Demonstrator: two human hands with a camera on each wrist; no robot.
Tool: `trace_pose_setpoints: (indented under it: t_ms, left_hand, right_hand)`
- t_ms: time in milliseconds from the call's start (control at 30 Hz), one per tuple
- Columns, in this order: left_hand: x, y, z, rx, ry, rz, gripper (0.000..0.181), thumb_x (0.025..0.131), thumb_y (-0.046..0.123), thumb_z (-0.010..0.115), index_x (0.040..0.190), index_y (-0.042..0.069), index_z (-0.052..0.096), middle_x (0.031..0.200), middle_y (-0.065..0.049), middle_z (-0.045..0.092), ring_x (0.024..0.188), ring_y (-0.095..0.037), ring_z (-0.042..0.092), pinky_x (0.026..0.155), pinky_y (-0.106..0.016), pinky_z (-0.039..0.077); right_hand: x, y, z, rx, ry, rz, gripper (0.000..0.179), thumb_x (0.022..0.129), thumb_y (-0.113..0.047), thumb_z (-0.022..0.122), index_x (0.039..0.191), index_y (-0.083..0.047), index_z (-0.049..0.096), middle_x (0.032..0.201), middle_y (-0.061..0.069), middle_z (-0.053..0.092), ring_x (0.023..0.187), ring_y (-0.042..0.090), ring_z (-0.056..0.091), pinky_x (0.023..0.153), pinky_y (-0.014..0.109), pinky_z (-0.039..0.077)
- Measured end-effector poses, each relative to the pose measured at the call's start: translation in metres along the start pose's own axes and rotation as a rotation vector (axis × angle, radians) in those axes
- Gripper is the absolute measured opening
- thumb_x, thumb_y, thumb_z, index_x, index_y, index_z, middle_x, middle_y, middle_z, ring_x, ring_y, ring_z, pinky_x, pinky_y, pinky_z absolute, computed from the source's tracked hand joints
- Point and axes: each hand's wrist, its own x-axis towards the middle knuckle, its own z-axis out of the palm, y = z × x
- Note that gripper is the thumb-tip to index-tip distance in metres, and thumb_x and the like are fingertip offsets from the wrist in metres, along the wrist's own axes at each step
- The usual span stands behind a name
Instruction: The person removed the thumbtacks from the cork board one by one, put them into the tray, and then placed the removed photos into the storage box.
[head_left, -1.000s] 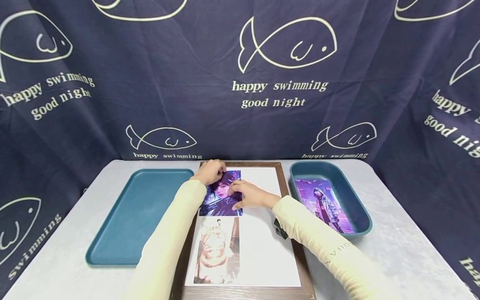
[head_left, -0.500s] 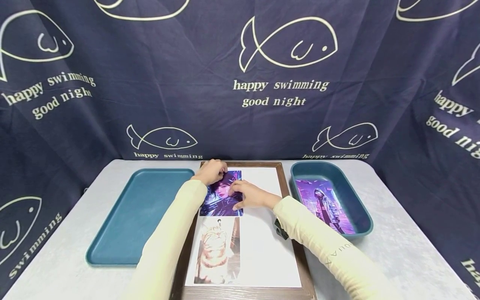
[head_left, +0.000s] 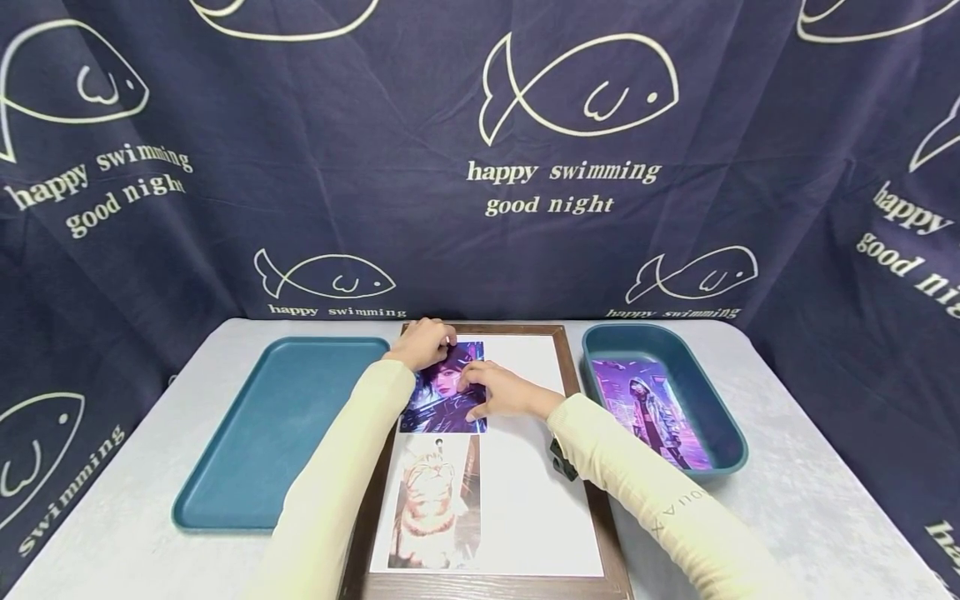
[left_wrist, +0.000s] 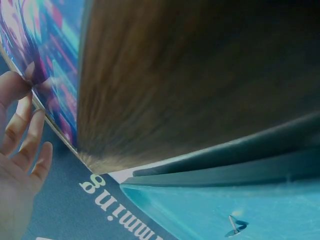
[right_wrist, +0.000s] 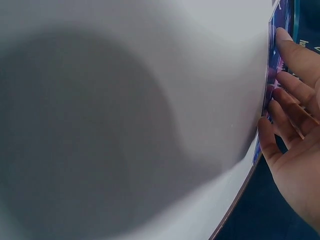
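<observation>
A glossy purple-blue picture print (head_left: 438, 414) of a dark-haired figure lies on the upper left of a white sheet (head_left: 532, 492) in a brown wooden frame (head_left: 517, 586). My left hand (head_left: 424, 342) rests at the print's top left, and in the left wrist view a thumb and fingertip touch its edge (left_wrist: 62, 95). On the print's right part, my right hand (head_left: 506, 390) has its fingertips spread; the right wrist view shows them nearly straight against the surface. Directly below lies a second print, of a cat (head_left: 429, 508), washed out by glare.
To the left is a flat teal tray (head_left: 277, 433). On the right stands a deeper teal bin (head_left: 701, 400), holding another purple print of a hooded figure (head_left: 652, 412). A dark wrist device (head_left: 562, 460) sits under my right sleeve. Fish-printed navy cloth (head_left: 420, 167) hangs behind the table.
Both hands stay at the same places on the upper print, and the prints keep their positions. The head view shifts only very slightly.
</observation>
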Motion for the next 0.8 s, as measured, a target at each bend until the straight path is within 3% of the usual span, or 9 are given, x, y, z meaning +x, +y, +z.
trace_pose_setpoints:
  t_ms: [400,800]
  left_hand:
    - [-0.0020,-0.0008,-0.0018,-0.024,0.014,0.009,0.018,0.079,0.010,0.063,0.095,0.014,0.068,0.095,-0.005,0.065,0.090,-0.024,0.060,0.078,-0.043,0.044]
    - [-0.0049,-0.0007,-0.0031,-0.050,0.020,-0.031,0.015,0.081,0.014,0.064,0.095,0.013,0.068,0.093,-0.003,0.066,0.095,-0.024,0.060,0.084,-0.046,0.043]
  right_hand:
    - [-0.0004,-0.0005,0.0001,0.006,-0.004,-0.001,0.039,0.072,-0.021,0.076,0.104,-0.004,0.062,0.112,0.008,0.055,0.108,0.025,0.049,0.099,0.040,0.036]
    - [-0.0001,-0.0007,0.0014,0.000,0.000,0.002,0.039,0.072,-0.020,0.076,0.104,-0.003,0.061,0.114,0.010,0.055,0.112,0.027,0.049,0.100,0.041,0.034]
